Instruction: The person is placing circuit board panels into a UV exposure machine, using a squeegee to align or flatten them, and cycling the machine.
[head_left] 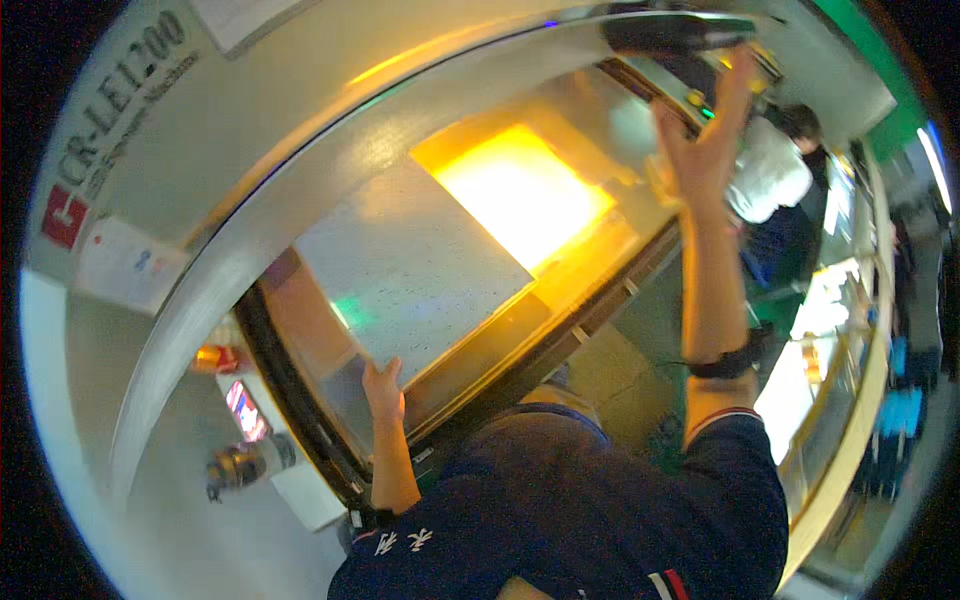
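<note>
My left hand (pixel 384 392) lies at the near left corner of a pale grey panel (pixel 400 270), thumb and fingers slightly apart. The panel rests on the flat bed of a large machine, its right side beside a brightly lit yellow patch (pixel 525 195). My right hand (pixel 706 150) is raised at the upper right with its fingers spread, holding nothing visible. Its fingertips come close to a black handle-like part (pixel 675 33) on the rim of the raised curved lid (pixel 395 120); whether they touch it is blurred.
A dark frame edge (pixel 600 310) borders the bed towards me. On the left ledge are a lit phone (pixel 246 410), a red-orange object (pixel 214 358) and a dark roll-like object (pixel 238 466). Another person in a white top (pixel 770 170) works beyond my right arm. A bright light table (pixel 815 345) stands right.
</note>
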